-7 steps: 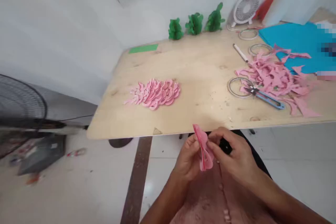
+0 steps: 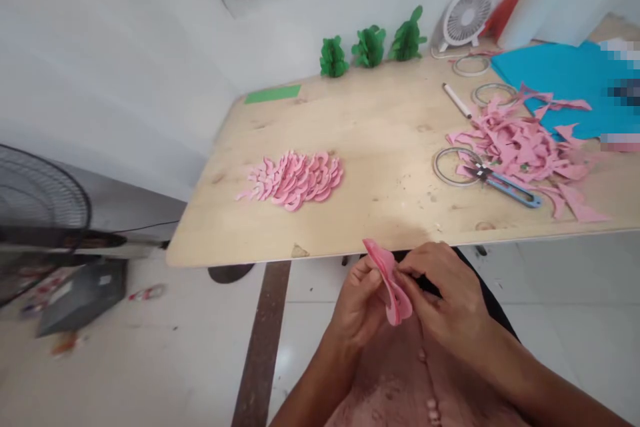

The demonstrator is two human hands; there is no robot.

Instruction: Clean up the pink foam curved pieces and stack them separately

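Between both hands, in front of my body and just below the table's near edge, is a pink scalloped paper cutout (image 2: 389, 277) made of several layers. My left hand (image 2: 357, 300) pinches it from the left side, thumb against the face of the paper. From the right, my right hand (image 2: 445, 287) grips the same cutout's edge with thumb and fingertips; part of those fingers is hidden. On the table lies a heap of similar pink paper cutouts (image 2: 300, 178). Blue-handled snips (image 2: 510, 187) rest beside pink paper scraps (image 2: 525, 140).
The wooden table (image 2: 385, 127) carries silver rings (image 2: 453, 181), a white marker (image 2: 457, 100), blue sheets (image 2: 550, 63) and a green strip (image 2: 273, 94). Three green paper pieces (image 2: 370, 47) and a small white fan (image 2: 467, 17) stand by the wall. A large fan (image 2: 40, 207) stands left.
The pink paper cutout has tilted slightly, its lower end swinging to the right. My right hand's fingers have curled a little closer around the edge.
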